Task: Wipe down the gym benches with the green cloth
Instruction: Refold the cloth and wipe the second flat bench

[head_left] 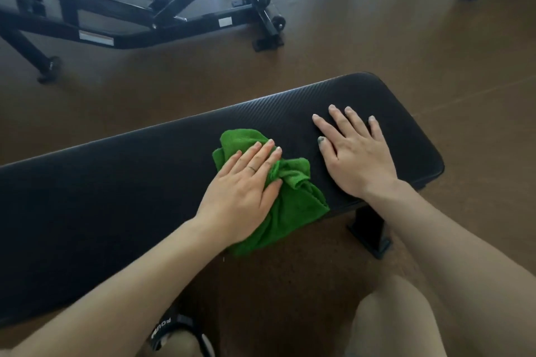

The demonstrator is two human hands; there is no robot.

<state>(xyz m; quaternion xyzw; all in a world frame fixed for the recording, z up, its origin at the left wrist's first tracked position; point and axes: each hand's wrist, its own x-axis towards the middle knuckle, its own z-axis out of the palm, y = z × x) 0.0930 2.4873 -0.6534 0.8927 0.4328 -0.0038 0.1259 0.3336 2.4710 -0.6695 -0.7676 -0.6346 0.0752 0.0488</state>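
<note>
Pressing green cloth (293, 206) onto bench (116, 197), left hand (243, 191).

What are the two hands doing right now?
Left hand: open, fingers flat, pressing the green cloth onto the black bench.
Right hand: open, empty, flat on the bench.

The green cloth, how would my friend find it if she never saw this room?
Look for the long black bench nearest the camera. Near its middle, the left hand presses on the cloth. It is crumpled and the only bright green thing there.
</note>
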